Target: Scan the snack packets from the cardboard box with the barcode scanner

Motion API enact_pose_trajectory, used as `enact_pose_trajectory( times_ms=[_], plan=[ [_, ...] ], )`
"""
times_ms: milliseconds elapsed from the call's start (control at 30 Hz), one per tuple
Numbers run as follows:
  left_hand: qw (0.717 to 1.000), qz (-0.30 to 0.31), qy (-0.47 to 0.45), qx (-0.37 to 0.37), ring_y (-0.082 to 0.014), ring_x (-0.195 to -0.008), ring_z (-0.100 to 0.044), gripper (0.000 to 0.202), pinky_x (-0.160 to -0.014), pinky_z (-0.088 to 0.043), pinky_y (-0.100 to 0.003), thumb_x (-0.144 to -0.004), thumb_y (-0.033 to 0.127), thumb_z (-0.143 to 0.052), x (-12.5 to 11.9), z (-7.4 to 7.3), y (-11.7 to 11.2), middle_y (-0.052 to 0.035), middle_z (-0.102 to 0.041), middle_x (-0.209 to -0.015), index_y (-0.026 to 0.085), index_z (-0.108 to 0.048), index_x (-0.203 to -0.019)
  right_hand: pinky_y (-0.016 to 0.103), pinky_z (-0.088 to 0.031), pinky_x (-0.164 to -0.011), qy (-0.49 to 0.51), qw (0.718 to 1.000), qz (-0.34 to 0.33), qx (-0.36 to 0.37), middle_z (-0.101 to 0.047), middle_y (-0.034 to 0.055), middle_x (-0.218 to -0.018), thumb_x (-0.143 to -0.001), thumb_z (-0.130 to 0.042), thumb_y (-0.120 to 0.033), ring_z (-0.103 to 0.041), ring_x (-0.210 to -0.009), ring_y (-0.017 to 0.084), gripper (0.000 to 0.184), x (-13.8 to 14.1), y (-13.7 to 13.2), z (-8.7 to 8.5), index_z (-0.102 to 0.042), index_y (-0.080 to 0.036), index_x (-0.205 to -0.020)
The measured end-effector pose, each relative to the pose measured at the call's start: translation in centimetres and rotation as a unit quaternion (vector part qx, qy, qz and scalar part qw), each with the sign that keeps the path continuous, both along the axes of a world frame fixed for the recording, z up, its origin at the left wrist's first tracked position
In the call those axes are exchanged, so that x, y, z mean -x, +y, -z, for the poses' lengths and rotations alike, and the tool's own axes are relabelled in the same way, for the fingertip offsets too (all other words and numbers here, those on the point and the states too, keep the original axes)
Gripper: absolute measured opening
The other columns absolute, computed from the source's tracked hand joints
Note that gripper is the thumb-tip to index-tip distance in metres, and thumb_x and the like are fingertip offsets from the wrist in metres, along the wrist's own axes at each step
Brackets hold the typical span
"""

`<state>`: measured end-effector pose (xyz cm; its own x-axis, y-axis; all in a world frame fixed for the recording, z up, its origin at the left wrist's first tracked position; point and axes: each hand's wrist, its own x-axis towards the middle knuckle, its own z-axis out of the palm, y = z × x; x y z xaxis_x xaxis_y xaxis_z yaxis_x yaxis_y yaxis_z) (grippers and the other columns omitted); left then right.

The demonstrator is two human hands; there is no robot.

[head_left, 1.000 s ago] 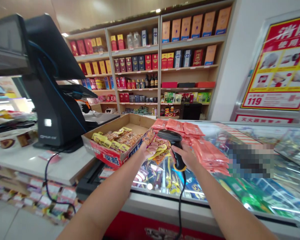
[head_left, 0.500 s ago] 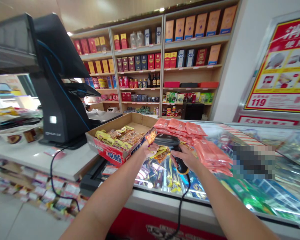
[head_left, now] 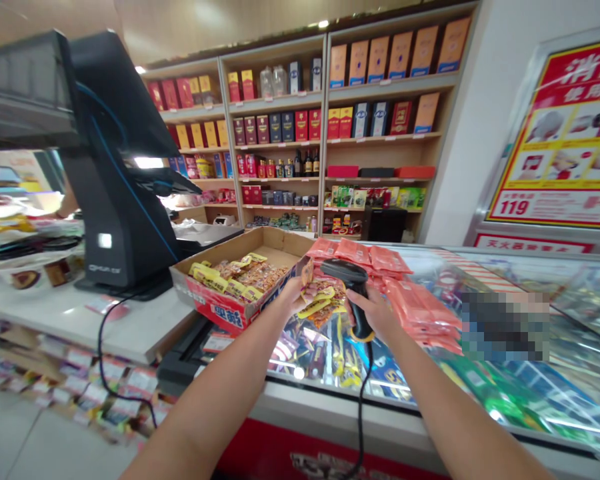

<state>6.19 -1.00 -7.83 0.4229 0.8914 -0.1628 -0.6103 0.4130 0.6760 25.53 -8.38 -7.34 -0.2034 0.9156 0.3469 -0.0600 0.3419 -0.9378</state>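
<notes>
Two steady grips serve us best: left hand (head_left: 296, 295) pinching a packet (head_left: 307, 273), right hand (head_left: 373, 311) clasping the scanner (head_left: 346, 271).

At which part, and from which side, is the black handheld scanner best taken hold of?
Probably by the handle, coming from the right, where the right hand holds it. The handle is slim and hangs below the wider head, which reaches out to the left; the cable leaves its lower end, so grip above that.
</notes>
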Motion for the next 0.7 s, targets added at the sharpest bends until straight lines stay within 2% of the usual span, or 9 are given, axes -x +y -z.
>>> enact_pose_trajectory(
  times_ms=[133,233,367,467,567,633,700],
  plan=[
    [0.981,-0.152,0.048,-0.111,-0.0095,-0.046,-0.055,0.017,-0.041,-0.044,-0.016,-0.072,-0.001,-0.058,-1.0,-0.4,-0.3,0.0006,-0.056,-0.061,0.014,-0.055,-0.080,0.025,-0.042,-0.037,0.088,0.994,0.067,0.019,-0.057,-0.0035,-0.051,-0.071,-0.071,-0.049,-0.050,-0.037,0.012,0.034,-0.2,0.3,-0.4,-0.051,-0.021,-0.071],
    [0.969,-0.184,0.054,-0.156,-0.0140,-0.061,-0.065,0.022,-0.059,-0.056,-0.026,-0.069,-0.002,-0.060,-1.5,0.0,-0.2,-0.0033,-0.065,-0.074,0.014,-0.057,-0.084,0.025,-0.041,-0.038,0.114,0.990,0.086,0.019,-0.056,-0.0034,-0.051,-0.071,-0.072,-0.049,-0.050,-0.038,0.012,0.035,-0.3,0.3,-0.6,-0.051,-0.021,-0.070],
    [0.951,-0.200,0.139,-0.191,-0.0193,-0.075,-0.069,0.023,-0.073,-0.058,-0.035,-0.069,-0.001,-0.063,-1.6,0.9,0.2,-0.0063,-0.068,-0.083,0.015,-0.058,-0.085,0.026,-0.041,-0.038,0.113,0.990,0.087,0.012,-0.056,-0.0032,-0.051,-0.071,-0.072,-0.049,-0.050,-0.038,0.012,0.035,-0.4,0.3,-0.5,-0.052,-0.021,-0.071],
    [0.900,-0.296,0.230,-0.221,-0.0259,-0.103,-0.065,0.033,-0.090,-0.053,-0.037,-0.061,-0.007,-0.065,-1.5,0.9,-0.1,-0.0074,-0.067,-0.089,0.018,-0.059,-0.081,0.026,-0.041,-0.038,0.114,0.990,0.085,0.013,-0.057,-0.0034,-0.052,-0.071,-0.073,-0.050,-0.051,-0.038,0.013,0.035,-0.4,0.5,-0.2,-0.052,-0.021,-0.074],
    [0.846,-0.375,0.253,-0.283,-0.0297,-0.135,-0.044,0.043,-0.107,-0.041,-0.037,-0.054,-0.013,-0.063,-1.6,-0.3,-1.8,-0.0119,-0.064,-0.112,0.021,-0.062,-0.081,0.027,-0.042,-0.038,0.116,0.989,0.088,0.010,-0.057,-0.0036,-0.052,-0.071,-0.073,-0.051,-0.051,-0.038,0.013,0.036,-0.5,0.8,-0.1,-0.052,-0.021,-0.075],
    [0.819,-0.389,0.255,-0.336,-0.0306,-0.142,-0.034,0.043,-0.110,-0.037,-0.038,-0.055,-0.013,-0.062,-1.6,-1.8,-3.4,-0.0137,-0.060,-0.124,0.021,-0.063,-0.081,0.027,-0.042,-0.038,0.114,0.989,0.089,0.005,-0.057,-0.0034,-0.052,-0.072,-0.072,-0.052,-0.051,-0.038,0.013,0.036,-0.6,0.9,0.0,-0.052,-0.021,-0.074],
    [0.795,-0.378,0.295,-0.372,-0.0317,-0.140,-0.037,0.036,-0.109,-0.039,-0.039,-0.058,-0.010,-0.063,-0.9,-3.7,-4.7,-0.0134,-0.061,-0.123,0.021,-0.064,-0.077,0.027,-0.042,-0.039,0.111,0.990,0.088,0.000,-0.057,-0.0031,-0.052,-0.072,-0.071,-0.052,-0.051,-0.038,0.013,0.036,-0.6,1.0,0.0,-0.052,-0.021,-0.074]
  ],
)
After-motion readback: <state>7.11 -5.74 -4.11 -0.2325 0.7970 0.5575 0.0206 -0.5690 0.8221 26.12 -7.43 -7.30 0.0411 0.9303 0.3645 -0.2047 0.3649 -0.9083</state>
